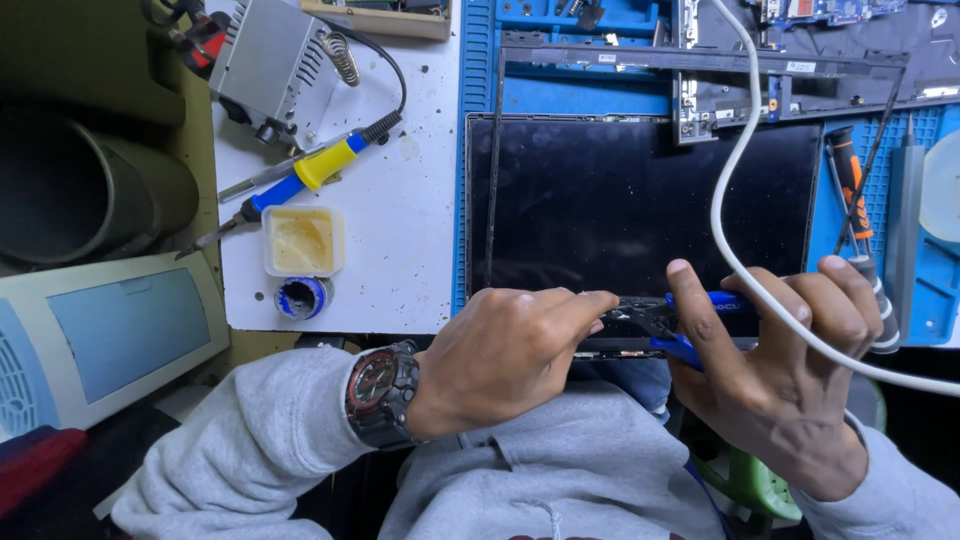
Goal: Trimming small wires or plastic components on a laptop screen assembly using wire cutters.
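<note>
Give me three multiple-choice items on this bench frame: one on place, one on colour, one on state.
1. Where does the soldering iron lie?
A. on the white board left of the screen panel
B. on the screen panel
C. on the person's lap

2. What colour are the handles of the pliers in the right hand?
A. red
B. blue
C. green

3. What state is the screen panel in?
A. lit with an image
B. dark, lying flat on the blue mat
C. standing upright

Key: 1 A, the iron rests on the white board beside the small tub. 2 B, blue grips show between the fingers. 3 B, the glass is black and lies flat; the left hand presses its near edge.
</note>
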